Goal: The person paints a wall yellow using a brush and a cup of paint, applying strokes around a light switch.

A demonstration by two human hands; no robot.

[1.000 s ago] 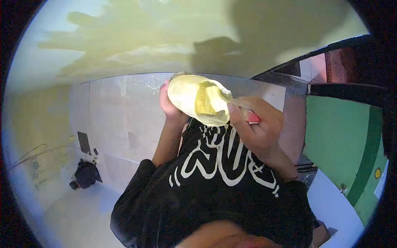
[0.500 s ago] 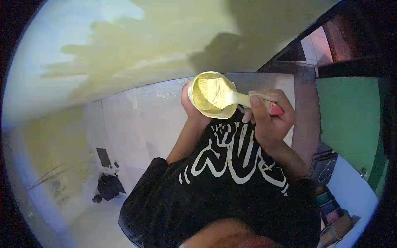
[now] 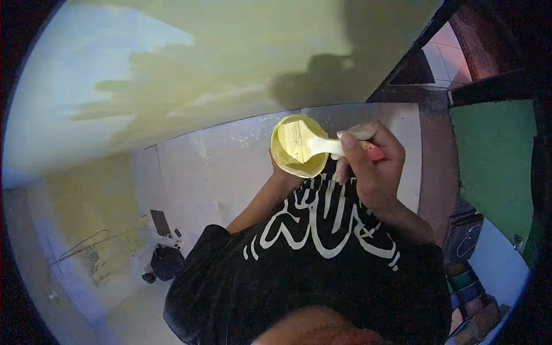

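Plainly, our right hand [image 3: 376, 169], just right of the round pale-yellow cup [image 3: 314, 167], is the nearer to the handle and closes its fingers around the flat, red-ended, cream-coated paintbrush [image 3: 325, 147], whose long axis runs leftward to bristles at the cup's mouth. Our left hand [image 3: 285, 173] grips the cup from its lower left, fingers mostly hidden behind it.

The cup [image 3: 280, 161] at the centre of the frame was pale yellow. The brush [image 3: 325, 146] over it was yellow-cream with a red handle end. Below, the shirt [image 3: 276, 293] was black with curving white strokes. The upper-left wall [image 3: 230, 46] showed uneven yellow-green over bluish white; the door [image 3: 494, 161] at right was green.
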